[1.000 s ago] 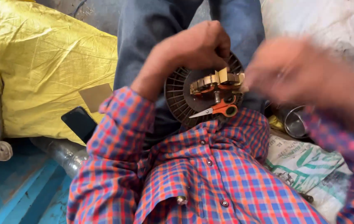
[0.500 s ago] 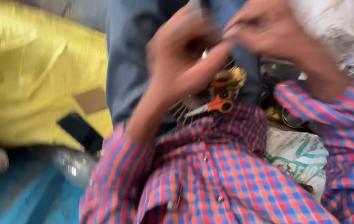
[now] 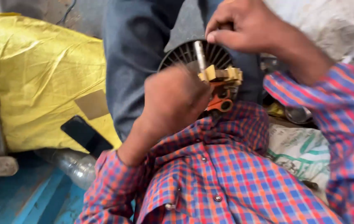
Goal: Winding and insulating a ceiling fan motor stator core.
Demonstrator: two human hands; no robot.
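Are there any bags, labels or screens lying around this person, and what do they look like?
Yellow sack: left, big, crinkled, with a plain brown patch stuck on.
Phone: against the sack's lower edge, flat black rectangle, screen dark.
White sack: right, under the sleeve, woven, green print.
Clear plastic bottle: lower left, lying down.

Right hand (image 3: 243, 29) pinches a metal shaft (image 3: 200, 56) on the finned rotor (image 3: 220, 56); left hand (image 3: 175, 99) grips near it, beside orange scissors (image 3: 221, 103).

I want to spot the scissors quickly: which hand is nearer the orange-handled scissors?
Left. The left hand sits right beside the scissors; the right hand is higher, gripping the metal shaft.
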